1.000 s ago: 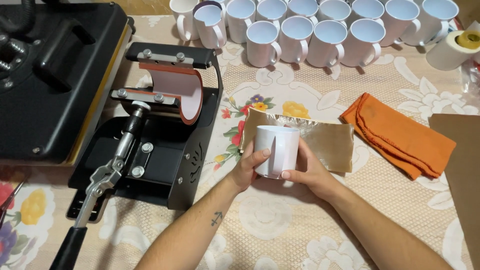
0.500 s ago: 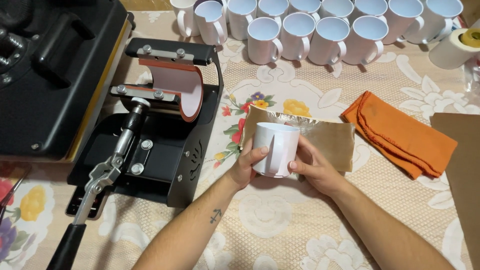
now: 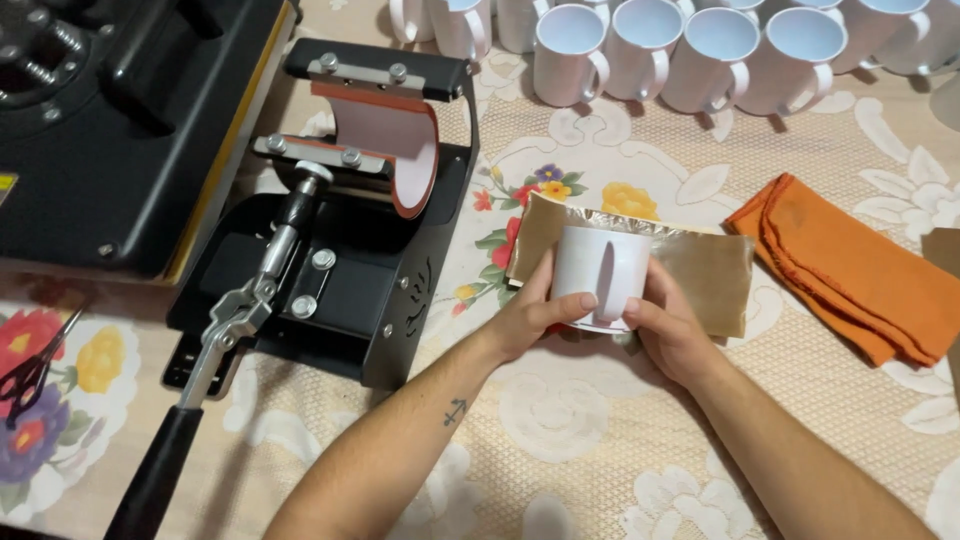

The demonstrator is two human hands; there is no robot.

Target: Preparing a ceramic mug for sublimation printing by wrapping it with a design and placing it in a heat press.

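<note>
White glazed ceramic is the material of the cylindrical mug (image 3: 600,275) that both hands hold a little right of the middle of the surface, well back from its near edge. The mug stands over a tan sheet of baking-type paper (image 3: 715,272), which lies flat on the flowered lace tablecloth (image 3: 560,400). The left hand (image 3: 530,318) presses the left wall of the mug, with the thumb on the front. The right hand (image 3: 668,325) presses the right wall in the same way. So each grip is closed around the mug, and the mug is between the two palms. I cannot tell if its bottom touches the paper or is slightly lifted.

I judge the mug to be stiff, rather heavy for its size and breakable, and the glaze is probably slippery. A hold on the two opposite walls, as here, looks safe. I cannot see its handle clearly.

Toward the left edge of the surface stands a black mug heat press with an orange curved pad (image 3: 385,140), and its long lever with a black handle (image 3: 160,485) points to the near left corner. A larger black flat machine (image 3: 110,120) fills the far left corner. Along the far edge stands a row of white mugs with handles (image 3: 690,50). A folded orange cloth (image 3: 850,265) lies near the right edge.
</note>
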